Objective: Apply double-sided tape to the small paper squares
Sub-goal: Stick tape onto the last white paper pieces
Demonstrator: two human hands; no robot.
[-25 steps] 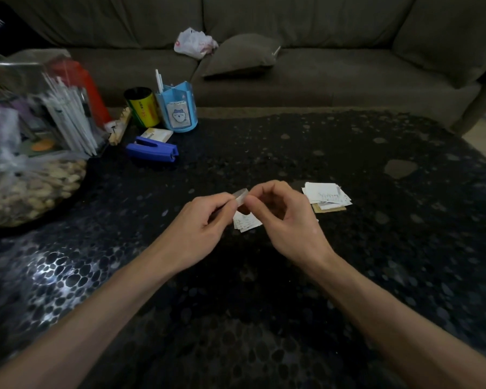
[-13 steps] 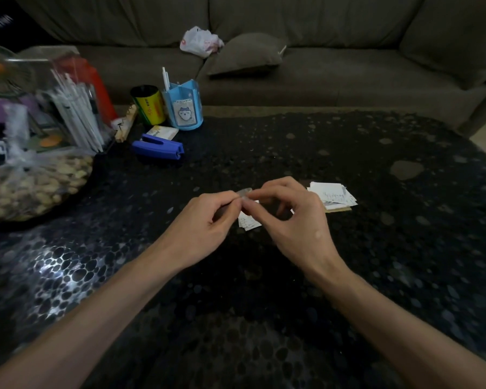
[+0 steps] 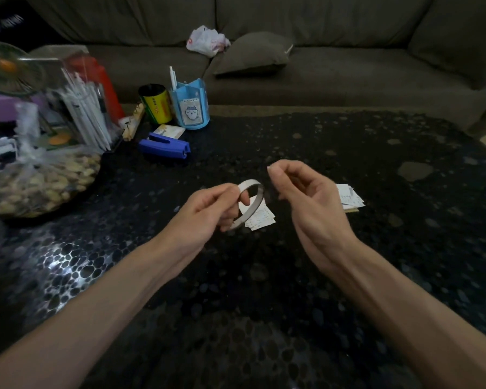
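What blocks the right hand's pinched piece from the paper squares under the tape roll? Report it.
The tape roll, held in the left hand, hangs over those paper squares, partly covering them; nothing else visible intervenes.

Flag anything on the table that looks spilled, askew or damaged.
Nothing is spilled. The paper squares lie in two ragged piles, one below the tape roll held by the left hand, one behind the right hand, which pinches a white scrap. A pale patch mars the dark table at far right.

dim room, olive sofa [image 3: 334, 66], perhaps pebbled table [image 3: 348, 153]
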